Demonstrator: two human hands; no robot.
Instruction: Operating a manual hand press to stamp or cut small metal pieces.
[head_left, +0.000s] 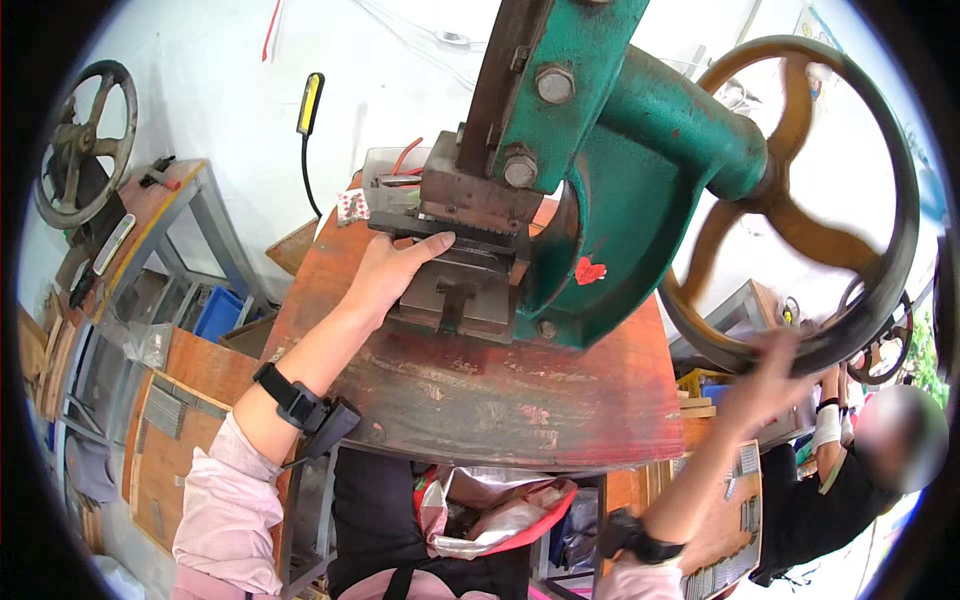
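Note:
A green hand press (655, 135) stands on a worn reddish wooden table. My left hand (392, 270) is at its die, closed on a dark metal bar (397, 225) with the thumb along the near side; the other fingers are mostly hidden behind it. Below the bar sits a steel lower die block (455, 300), slotted in front, and above it the press's upper tool block (480, 195). On the right, my right hand (755, 388) is at the lower rim of the large handwheel (903, 215). Motion smears its fingers, so their grip is unclear.
Behind the die are a clear plastic box (385, 165) and a lamp (310, 105) on a bent stem. Below the table edge lies an open silver-lined bag (500, 510). Trays of metal parts (165, 420) flank the table. Another person (840, 500) works at far right.

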